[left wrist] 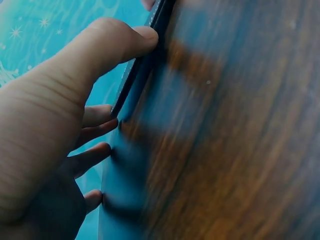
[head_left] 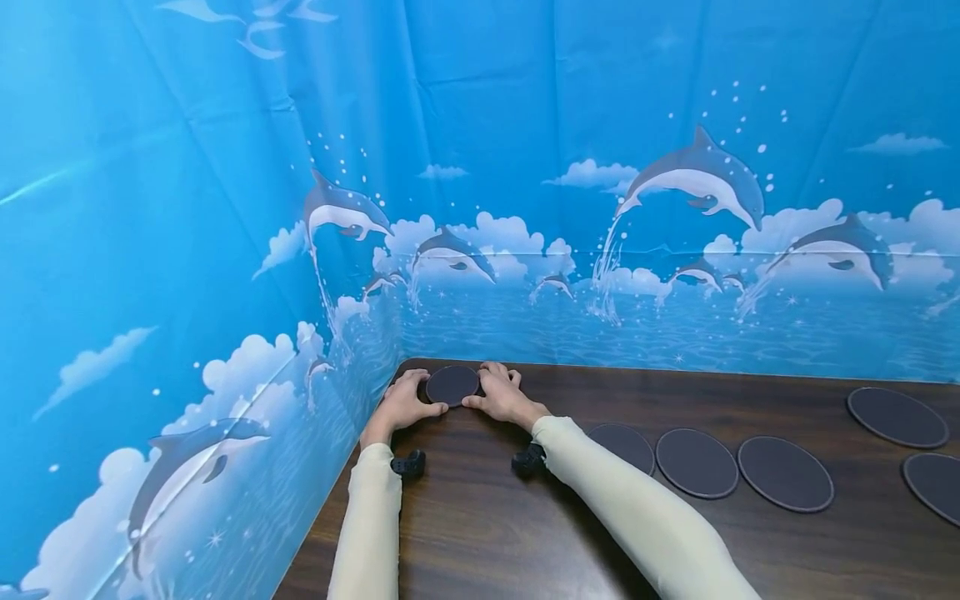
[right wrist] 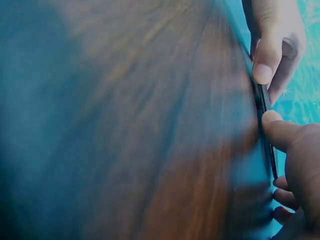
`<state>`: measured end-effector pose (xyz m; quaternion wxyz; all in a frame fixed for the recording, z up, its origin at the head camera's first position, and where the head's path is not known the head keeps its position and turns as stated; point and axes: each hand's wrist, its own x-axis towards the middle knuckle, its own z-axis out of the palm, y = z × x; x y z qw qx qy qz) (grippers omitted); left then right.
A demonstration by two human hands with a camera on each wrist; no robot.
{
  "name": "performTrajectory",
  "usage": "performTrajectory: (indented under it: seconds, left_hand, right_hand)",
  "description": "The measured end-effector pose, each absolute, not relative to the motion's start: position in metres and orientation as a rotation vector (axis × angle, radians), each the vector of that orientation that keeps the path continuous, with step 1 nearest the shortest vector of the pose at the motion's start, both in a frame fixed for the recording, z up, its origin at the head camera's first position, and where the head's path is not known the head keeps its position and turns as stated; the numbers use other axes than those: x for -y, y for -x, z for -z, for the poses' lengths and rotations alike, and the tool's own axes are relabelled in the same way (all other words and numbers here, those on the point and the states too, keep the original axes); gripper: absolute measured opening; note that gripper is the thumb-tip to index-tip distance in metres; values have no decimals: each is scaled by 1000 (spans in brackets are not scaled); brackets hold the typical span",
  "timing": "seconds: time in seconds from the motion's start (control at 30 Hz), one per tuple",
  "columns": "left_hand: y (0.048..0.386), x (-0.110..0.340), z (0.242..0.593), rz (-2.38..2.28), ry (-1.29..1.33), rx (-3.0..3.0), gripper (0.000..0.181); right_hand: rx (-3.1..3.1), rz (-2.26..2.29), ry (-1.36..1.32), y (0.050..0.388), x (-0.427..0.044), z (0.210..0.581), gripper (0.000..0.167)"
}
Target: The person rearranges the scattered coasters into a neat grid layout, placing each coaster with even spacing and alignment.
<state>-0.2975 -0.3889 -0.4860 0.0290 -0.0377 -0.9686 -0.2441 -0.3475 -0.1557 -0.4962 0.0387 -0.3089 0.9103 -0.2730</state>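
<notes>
Round dark coaster [head_left: 452, 386] near far left corner of wood-grain tabletop [head_left: 465, 517], resting or slightly raised, unclear; left hand [head_left: 402, 404] and right hand [head_left: 504, 395] gripped its edges; placing seemed nearly done, release not yet; five other coasters [head_left: 697, 463] lay rightward

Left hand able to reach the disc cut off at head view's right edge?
Probably not: the left hand holds the corner disc, and the right forearm lies between that hand and the edge disc.
</notes>
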Motion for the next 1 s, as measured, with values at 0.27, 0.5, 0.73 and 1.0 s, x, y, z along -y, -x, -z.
performTrajectory:
  seconds: [0.27, 0.5, 0.73, 1.0]
  left_hand:
    - [299, 385, 479, 920, 141, 2941, 90]
    - [296, 369, 452, 909, 172, 2897, 90]
    - [301, 340, 432, 837, 299, 2829, 85]
    - [302, 292, 426, 653, 484, 2760, 84]
  right_hand:
    - [-2791, 897, 990, 345, 143, 487, 65]
    - [-2811, 1083, 1041, 341, 125, 467, 63]
    - [-2866, 1159, 1019, 335, 92, 452, 66]
    - [-2919, 1229, 984, 320, 39, 457, 65]
